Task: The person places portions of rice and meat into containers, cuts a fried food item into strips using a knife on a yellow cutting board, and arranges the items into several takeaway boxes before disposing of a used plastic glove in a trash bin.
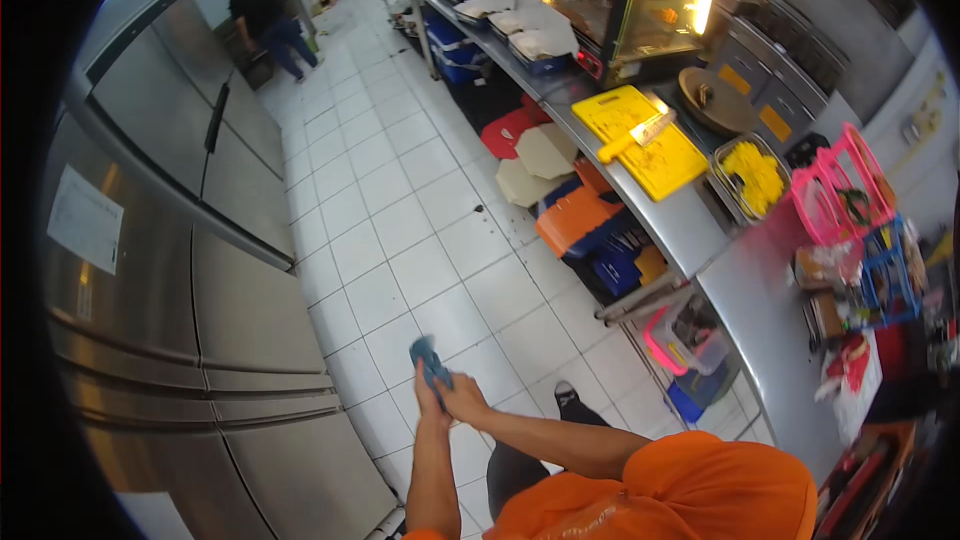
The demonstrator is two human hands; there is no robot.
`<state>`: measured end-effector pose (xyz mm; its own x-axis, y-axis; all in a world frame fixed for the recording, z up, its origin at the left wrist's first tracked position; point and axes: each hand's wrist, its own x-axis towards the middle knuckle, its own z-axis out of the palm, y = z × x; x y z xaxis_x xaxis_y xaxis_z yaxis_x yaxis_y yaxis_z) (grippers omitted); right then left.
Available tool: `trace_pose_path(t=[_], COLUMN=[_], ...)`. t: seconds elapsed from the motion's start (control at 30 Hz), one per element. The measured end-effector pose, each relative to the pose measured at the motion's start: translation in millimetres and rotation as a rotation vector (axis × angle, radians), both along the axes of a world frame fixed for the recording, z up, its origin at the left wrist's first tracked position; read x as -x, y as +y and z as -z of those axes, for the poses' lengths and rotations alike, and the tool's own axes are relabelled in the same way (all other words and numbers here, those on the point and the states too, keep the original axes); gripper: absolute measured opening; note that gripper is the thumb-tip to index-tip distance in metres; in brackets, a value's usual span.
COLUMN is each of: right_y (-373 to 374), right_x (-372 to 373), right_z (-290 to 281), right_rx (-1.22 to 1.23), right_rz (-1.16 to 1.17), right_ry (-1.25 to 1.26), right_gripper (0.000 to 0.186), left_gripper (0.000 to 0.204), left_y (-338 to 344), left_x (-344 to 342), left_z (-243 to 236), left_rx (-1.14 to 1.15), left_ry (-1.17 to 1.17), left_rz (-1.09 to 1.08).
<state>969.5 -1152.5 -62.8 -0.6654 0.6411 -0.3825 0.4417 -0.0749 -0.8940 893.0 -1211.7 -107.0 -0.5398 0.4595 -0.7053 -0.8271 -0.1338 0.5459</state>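
Observation:
In front of my body, above the tiled floor, both my hands are close together on a crumpled blue-grey cloth (pixel 428 356). My left hand (pixel 428 402) grips it from the left, fingers closed. My right hand (pixel 464 400) presses against it from the right, its fingers bent round the lower part. The cloth's upper end sticks out above the hands, and the rest of it is hidden between them. Neither hand touches a counter or a fridge.
Steel fridges (pixel 255 315) line the left side. Along the right runs a steel counter (pixel 745 290) with a yellow cutting board (pixel 655 162), a knife (pixel 640 135), a tray of yellow food (pixel 752 178) and a pink basket (pixel 845 190). A person (pixel 265 20) stands at the far left.

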Motion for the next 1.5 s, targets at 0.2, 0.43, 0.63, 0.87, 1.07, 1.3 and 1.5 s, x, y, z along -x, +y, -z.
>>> trace_pose_path(t=[0.2,0.43,0.63,0.87,1.07,1.3,1.5], right_y=[-6,-47,63,-5,3,32,39], right_x=[8,55,58,38,3,-56,-104], right_z=[-97,-86,-83,-43,-92,-89,-91], right_rx=[0.123,-0.691,-0.816,-0.797,-0.428,-0.389,-0.227], right_rz=[-0.113,0.105,0.305,-0.039,0.104,0.290,0.494], right_ry=[0.089,0.675,0.326,0.155,0.127,0.011,0.063], right_gripper=[0.043,0.071,0.045,0.041,0.031,0.014,0.016], left_gripper=[0.061,0.069,0.078,0.061,0.044,0.039,0.031], left_y=[-9,0,-8,8,44,107,146], left_x=[101,96,26,26,26,-4,-23], left_z=[1,-82,-156,-139,-108,-68,-41], left_rx=[0.138,-0.802,-0.667,-0.310,-0.338,-0.171,-0.102], left_ry=[-0.030,0.173,0.067,-0.210,-0.176,-0.022,0.109], left_rz=[-0.034,0.326,0.542,0.220,0.326,0.644,0.793])
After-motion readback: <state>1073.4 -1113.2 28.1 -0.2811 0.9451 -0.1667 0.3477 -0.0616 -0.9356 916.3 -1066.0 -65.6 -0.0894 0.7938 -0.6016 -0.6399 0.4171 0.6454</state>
